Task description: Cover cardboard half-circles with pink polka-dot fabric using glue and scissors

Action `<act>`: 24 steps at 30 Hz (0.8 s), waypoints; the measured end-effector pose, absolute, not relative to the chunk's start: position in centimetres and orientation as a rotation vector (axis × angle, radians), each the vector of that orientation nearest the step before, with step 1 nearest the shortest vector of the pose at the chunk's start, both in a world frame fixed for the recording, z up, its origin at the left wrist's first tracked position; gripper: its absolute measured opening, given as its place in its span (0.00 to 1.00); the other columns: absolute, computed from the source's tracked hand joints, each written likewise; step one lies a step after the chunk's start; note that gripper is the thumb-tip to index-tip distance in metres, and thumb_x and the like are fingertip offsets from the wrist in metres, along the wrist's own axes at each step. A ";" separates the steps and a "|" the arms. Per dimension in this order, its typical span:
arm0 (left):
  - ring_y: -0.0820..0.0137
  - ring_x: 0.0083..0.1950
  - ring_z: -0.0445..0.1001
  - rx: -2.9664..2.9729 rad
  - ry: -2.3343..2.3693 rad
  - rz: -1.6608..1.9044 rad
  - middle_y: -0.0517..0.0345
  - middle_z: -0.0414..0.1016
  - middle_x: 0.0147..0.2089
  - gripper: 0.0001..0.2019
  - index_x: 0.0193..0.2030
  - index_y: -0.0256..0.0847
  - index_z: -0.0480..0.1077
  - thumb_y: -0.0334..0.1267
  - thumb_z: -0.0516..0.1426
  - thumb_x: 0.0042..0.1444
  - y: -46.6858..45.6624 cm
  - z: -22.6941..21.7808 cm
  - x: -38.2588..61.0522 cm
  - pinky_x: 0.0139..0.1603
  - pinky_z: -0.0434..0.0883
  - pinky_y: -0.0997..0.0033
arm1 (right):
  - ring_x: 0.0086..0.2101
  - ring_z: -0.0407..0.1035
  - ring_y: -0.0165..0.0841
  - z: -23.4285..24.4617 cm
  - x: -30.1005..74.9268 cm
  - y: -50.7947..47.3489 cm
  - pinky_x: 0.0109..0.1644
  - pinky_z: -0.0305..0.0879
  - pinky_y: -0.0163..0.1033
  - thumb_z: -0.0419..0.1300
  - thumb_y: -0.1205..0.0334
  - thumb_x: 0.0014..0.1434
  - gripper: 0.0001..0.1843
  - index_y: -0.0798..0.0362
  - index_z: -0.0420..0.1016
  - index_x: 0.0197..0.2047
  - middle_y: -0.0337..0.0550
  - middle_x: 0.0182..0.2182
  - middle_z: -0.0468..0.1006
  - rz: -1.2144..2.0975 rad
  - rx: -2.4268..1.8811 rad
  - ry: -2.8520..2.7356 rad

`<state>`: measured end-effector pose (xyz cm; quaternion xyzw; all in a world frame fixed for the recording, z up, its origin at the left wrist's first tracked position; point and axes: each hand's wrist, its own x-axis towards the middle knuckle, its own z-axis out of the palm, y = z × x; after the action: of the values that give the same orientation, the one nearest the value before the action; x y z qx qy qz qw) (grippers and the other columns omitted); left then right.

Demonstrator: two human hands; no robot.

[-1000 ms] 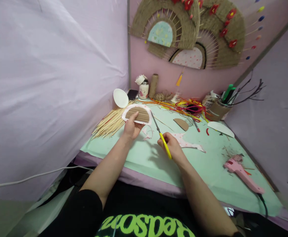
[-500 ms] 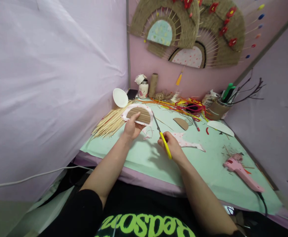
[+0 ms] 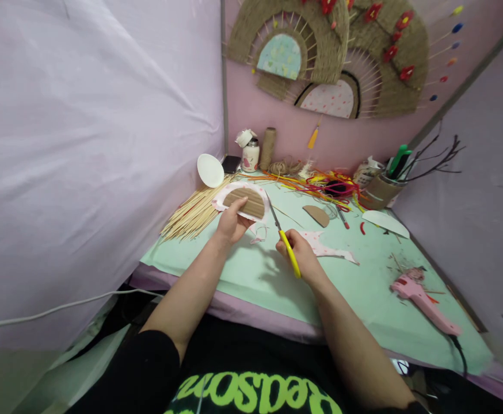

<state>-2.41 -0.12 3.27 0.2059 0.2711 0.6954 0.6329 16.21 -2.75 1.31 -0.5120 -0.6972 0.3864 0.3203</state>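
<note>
My left hand (image 3: 233, 222) grips a half-round piece of brown cardboard (image 3: 251, 202), thumb on its face. Behind the cardboard, a white fabric with pink dots (image 3: 231, 188) shows as a border round the curved edge. My right hand (image 3: 298, 253) is wrapped round the yellow handles of a pair of scissors (image 3: 289, 252). Their blades point up and away, close beside the right edge of the fabric; I cannot tell whether they touch it. A cut scrap of dotted fabric (image 3: 327, 247) lies beyond my right hand, and a thin trimming (image 3: 258, 232) lies below the cardboard.
Bamboo sticks (image 3: 191, 213) lie at left beside a white oval dish (image 3: 210, 171). A bottle (image 3: 250, 156), twine roll (image 3: 268, 148) and colored pipe cleaners (image 3: 320, 185) line the back. A cardboard half-circle (image 3: 316, 215), white half-circle (image 3: 385, 223) and pink glue gun (image 3: 426, 305) are at right.
The cardboard and fabric have shifted very slightly to the right and down in my left hand. The scissors have barely moved.
</note>
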 end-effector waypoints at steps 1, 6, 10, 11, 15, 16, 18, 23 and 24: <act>0.72 0.32 0.76 0.472 0.619 1.590 0.60 0.77 0.32 0.11 0.40 0.39 0.71 0.33 0.61 0.48 -0.1 3.2 -2.4 0.36 0.72 0.72 | 0.24 0.56 0.30 1.3 16.2 -2.7 0.28 0.53 0.36 0.58 0.45 0.47 0.17 0.48 0.59 0.28 0.32 0.21 0.62 1.009 -1.345 -1.830; 0.72 0.32 0.76 0.474 0.619 1.587 0.60 0.77 0.32 0.09 0.40 0.38 0.71 0.33 0.60 0.49 -0.2 3.3 -2.4 0.35 0.72 0.73 | 0.23 0.56 0.30 0.8 16.3 -2.5 0.27 0.52 0.36 0.59 0.46 0.47 0.17 0.48 0.59 0.27 0.32 0.20 0.62 1.009 -1.350 -1.815; 0.71 0.33 0.76 0.468 0.631 1.588 0.60 0.78 0.33 0.12 0.42 0.39 0.72 0.33 0.60 0.50 -0.2 3.3 -2.5 0.37 0.72 0.72 | 0.23 0.56 0.30 0.4 16.4 -2.4 0.26 0.51 0.36 0.60 0.45 0.48 0.17 0.48 0.59 0.27 0.32 0.19 0.62 1.035 -1.336 -1.801; 0.71 0.34 0.76 0.467 0.630 1.589 0.60 0.78 0.33 0.12 0.43 0.39 0.72 0.33 0.60 0.50 -0.1 3.3 -2.5 0.38 0.72 0.72 | 0.22 0.55 0.30 0.4 16.4 -2.4 0.26 0.50 0.36 0.60 0.45 0.48 0.18 0.48 0.59 0.27 0.31 0.18 0.62 1.045 -1.335 -1.797; 0.71 0.34 0.76 0.451 0.619 1.608 0.60 0.78 0.33 0.12 0.43 0.39 0.71 0.32 0.60 0.49 0.1 3.2 -2.7 0.40 0.73 0.71 | 0.22 0.56 0.30 0.2 16.4 -2.3 0.26 0.50 0.35 0.61 0.45 0.48 0.18 0.48 0.59 0.27 0.31 0.18 0.62 1.059 -1.340 -1.788; 0.71 0.34 0.77 0.443 0.615 1.616 0.59 0.78 0.33 0.11 0.42 0.39 0.71 0.32 0.60 0.50 0.1 3.2 -2.7 0.40 0.73 0.71 | 0.22 0.56 0.30 0.1 16.5 -2.2 0.26 0.50 0.35 0.61 0.45 0.47 0.18 0.48 0.59 0.27 0.31 0.18 0.62 1.064 -1.337 -1.787; 0.71 0.34 0.77 0.426 0.607 1.634 0.59 0.78 0.34 0.10 0.42 0.38 0.71 0.32 0.59 0.51 0.2 3.2 -2.8 0.40 0.73 0.71 | 0.22 0.55 0.30 0.2 16.5 -2.3 0.26 0.50 0.36 0.61 0.45 0.47 0.19 0.48 0.59 0.27 0.31 0.18 0.62 1.075 -1.329 -1.783; 0.70 0.36 0.77 0.403 0.617 1.653 0.57 0.79 0.36 0.09 0.42 0.38 0.72 0.33 0.58 0.53 0.2 3.5 -2.9 0.42 0.73 0.70 | 0.23 0.57 0.30 0.7 16.4 -2.5 0.27 0.51 0.36 0.61 0.47 0.47 0.17 0.48 0.60 0.27 0.33 0.20 0.64 1.058 -1.352 -1.792; 0.70 0.37 0.77 0.399 0.622 1.655 0.57 0.79 0.36 0.10 0.42 0.38 0.72 0.33 0.58 0.53 0.1 3.5 -2.9 0.43 0.73 0.70 | 0.24 0.57 0.30 0.8 16.4 -2.6 0.27 0.51 0.36 0.61 0.47 0.47 0.16 0.48 0.60 0.27 0.33 0.20 0.65 1.053 -1.364 -1.797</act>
<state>-2.94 0.15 3.50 0.1734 0.2701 0.7186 0.6169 16.35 -2.56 0.80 -0.5190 -0.6838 0.4007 0.3202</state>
